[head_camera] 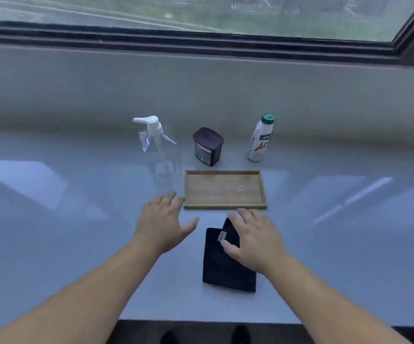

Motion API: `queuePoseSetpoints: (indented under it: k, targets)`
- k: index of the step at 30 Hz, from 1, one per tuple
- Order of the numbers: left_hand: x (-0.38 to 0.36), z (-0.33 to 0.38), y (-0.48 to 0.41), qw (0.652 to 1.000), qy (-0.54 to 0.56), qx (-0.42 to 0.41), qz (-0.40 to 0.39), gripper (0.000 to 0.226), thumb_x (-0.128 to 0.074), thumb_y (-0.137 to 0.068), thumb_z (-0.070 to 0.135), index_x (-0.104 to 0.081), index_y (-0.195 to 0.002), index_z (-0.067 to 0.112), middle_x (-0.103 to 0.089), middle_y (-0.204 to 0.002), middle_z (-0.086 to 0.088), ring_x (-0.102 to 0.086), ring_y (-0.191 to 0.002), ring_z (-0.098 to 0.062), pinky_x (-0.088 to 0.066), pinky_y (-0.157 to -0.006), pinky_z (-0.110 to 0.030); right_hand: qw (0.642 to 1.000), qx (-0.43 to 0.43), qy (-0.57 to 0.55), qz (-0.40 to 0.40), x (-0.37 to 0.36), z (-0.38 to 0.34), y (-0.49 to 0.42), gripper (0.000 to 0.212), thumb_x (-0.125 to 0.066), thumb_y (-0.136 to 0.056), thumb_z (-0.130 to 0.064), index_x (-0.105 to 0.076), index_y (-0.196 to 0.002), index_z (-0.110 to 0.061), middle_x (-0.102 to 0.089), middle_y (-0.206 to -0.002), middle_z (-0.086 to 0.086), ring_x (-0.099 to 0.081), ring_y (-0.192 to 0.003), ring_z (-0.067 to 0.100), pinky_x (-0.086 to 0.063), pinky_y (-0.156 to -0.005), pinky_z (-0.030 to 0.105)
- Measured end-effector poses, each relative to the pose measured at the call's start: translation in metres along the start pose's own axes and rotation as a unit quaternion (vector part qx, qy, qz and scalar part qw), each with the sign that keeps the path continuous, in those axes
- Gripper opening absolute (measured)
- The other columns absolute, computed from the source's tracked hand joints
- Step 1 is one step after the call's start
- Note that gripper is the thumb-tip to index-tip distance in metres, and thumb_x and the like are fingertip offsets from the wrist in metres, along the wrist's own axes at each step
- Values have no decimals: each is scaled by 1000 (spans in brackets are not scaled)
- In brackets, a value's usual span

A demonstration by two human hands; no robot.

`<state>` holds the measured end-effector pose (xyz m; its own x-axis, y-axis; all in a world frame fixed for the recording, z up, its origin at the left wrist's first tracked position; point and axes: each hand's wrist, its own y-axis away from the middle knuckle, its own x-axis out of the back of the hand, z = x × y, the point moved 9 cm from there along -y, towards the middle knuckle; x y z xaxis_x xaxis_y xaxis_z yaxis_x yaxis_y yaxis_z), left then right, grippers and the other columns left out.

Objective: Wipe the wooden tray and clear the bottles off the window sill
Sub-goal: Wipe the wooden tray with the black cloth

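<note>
Reaching over a pale grey window sill [325,244] with both bare hands, beside a shallow rectangular wooden tray [225,206].

The left hand [162,223] hovers with fingers spread wide and holds nothing, its fingertips just beside the tray's near left corner. The right hand [253,240] lies flat and open on a folded dark navy cloth [225,271], not gripping it. Behind the tray stand a clear plastic bottle with a white pump head [161,155], a small dark lidded container [207,147] and a white bottle with a green cap [260,139], all upright and apart.
</note>
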<state>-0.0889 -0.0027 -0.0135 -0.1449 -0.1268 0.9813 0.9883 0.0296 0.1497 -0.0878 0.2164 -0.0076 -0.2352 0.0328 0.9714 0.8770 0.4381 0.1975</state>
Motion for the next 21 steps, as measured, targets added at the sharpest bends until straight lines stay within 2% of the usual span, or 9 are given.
queuePoseSetpoints:
  k: [1, 5, 8, 10, 13, 18, 21]
  targets:
    - [-11, -1, -1, 1000, 3, 5, -21, 88, -24, -84, 81, -51, -146, 25, -47, -156, -3, -44, -137, -27, -43, -105, -46, 1000, 7, 2, -26, -14, -3, 1, 74, -41, -85, -70, -52, -142, -23, -56, -140, 2, -48, -125, 29, -42, -104, 46]
    - [-45, 1, -5, 1000, 1, -3, -5, 84, -26, -86, 79, -48, -147, 26, -40, -162, -3, -40, -141, -27, -40, -108, -47, 997, 29, 23, -68, -66, -9, 10, 82, -41, -80, -76, -48, -146, -27, -53, -146, 3, -43, -132, 30, -37, -110, 49]
    - [-64, 2, -11, 1000, 14, -9, 3, 83, -28, -89, 77, -39, -154, 28, -29, -168, -3, -33, -146, -28, -33, -115, -47, 992, 27, 26, -120, -98, -6, 18, 94, -42, -76, -80, -40, -153, -27, -43, -157, 7, -35, -142, 35, -32, -115, 53]
    - [-72, 2, -15, 1000, 22, -7, 9, 84, -28, -90, 75, -33, -158, 27, -22, -170, -3, -29, -149, -29, -28, -120, -48, 991, 26, 29, -131, -110, -5, 25, 94, -45, -75, -80, -41, -153, -27, -38, -162, 10, -33, -146, 38, -31, -117, 57]
    - [-81, 1, -24, 999, 32, -6, 23, 85, -31, -91, 72, -30, -161, 24, -19, -171, -5, -26, -151, -32, -24, -122, -52, 995, 23, 28, -95, -112, -5, 28, 83, -55, -76, -73, -58, -142, -22, -53, -151, 14, -49, -136, 40, -44, -109, 59]
    - [-94, -6, -39, 998, 43, 15, 31, 88, -31, -90, 68, -32, -161, 15, -23, -170, -8, -29, -150, -36, -23, -121, -57, 999, 34, -3, 12, -105, -3, 21, 40, -76, -80, -43, -72, -112, -19, -68, -131, 12, -64, -116, 39, -55, -93, 54]
    - [-106, -9, -41, 998, 53, 22, 31, 88, -31, -91, 67, -29, -162, 14, -27, -169, -8, -27, -152, -35, -20, -123, -58, 995, 26, -59, 81, -91, 4, 18, 28, -67, -86, -39, -73, -104, -18, -73, -117, 1, -68, -105, 29, -56, -85, 44]
